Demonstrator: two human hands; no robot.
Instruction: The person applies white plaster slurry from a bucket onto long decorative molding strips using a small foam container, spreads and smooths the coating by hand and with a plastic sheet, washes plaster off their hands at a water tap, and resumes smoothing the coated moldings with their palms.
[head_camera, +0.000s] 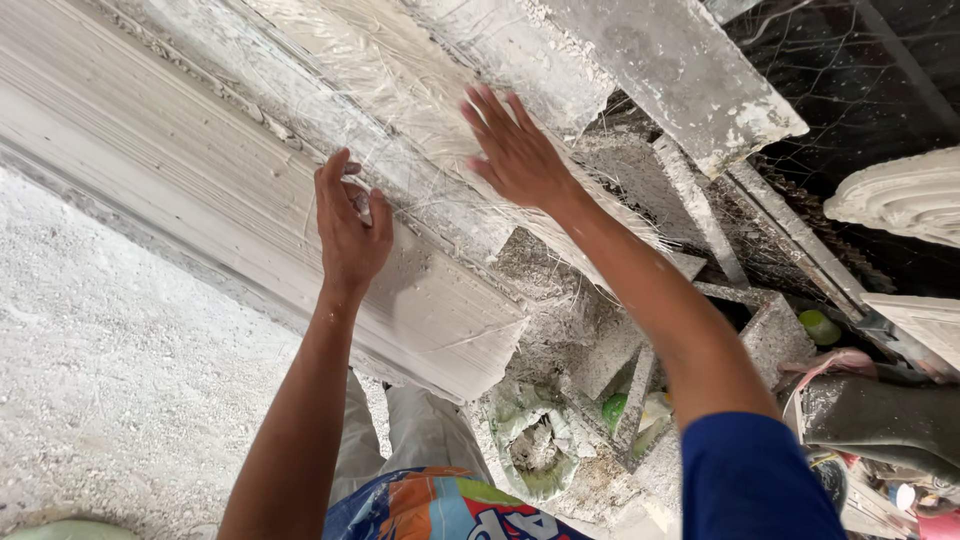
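Observation:
A long white plaster moulding (170, 160) lies on a bench and runs from the upper left to the middle. A layer of pale fibre strands (400, 90) is spread along its far side. My left hand (350, 225) rests on the moulding's edge, fingers curled and pinching a few strands. My right hand (515, 150) lies flat and open on the fibre layer, fingers spread, pressing it down. My right arm wears a blue sleeve (755, 480).
A plaster-crusted bucket (535, 445) stands on the floor below the moulding's end. Crusted boards and frame pieces (690, 70) lie to the right. A curved plaster casting (900, 195) sits at the right edge. The rough white surface (110, 370) spreads at the left.

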